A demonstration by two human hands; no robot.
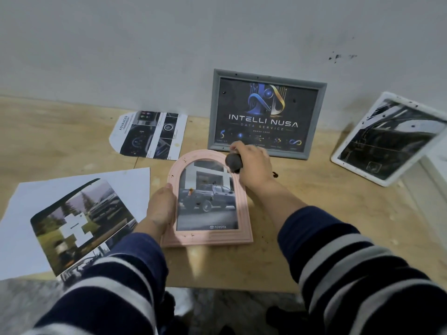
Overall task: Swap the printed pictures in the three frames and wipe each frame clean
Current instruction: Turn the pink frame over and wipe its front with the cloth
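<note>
Wipe step, pink arched frame (208, 199). L hand (160, 209) grips its left edge, flat on bench. R hand (251, 165) curled round dark wad, prob. cloth (233, 162), at frame's top-right corner. Next: likely sweep across glass; specks remain.

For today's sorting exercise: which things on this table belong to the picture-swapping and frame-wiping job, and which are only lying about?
Part of the job:
pink arched frame, held by the left hand
grey frame
white frame
dark wad, gripped by the right hand
loose arched print
large print sheet

Just lying about:
dark specks on the wall
white box edge
</note>
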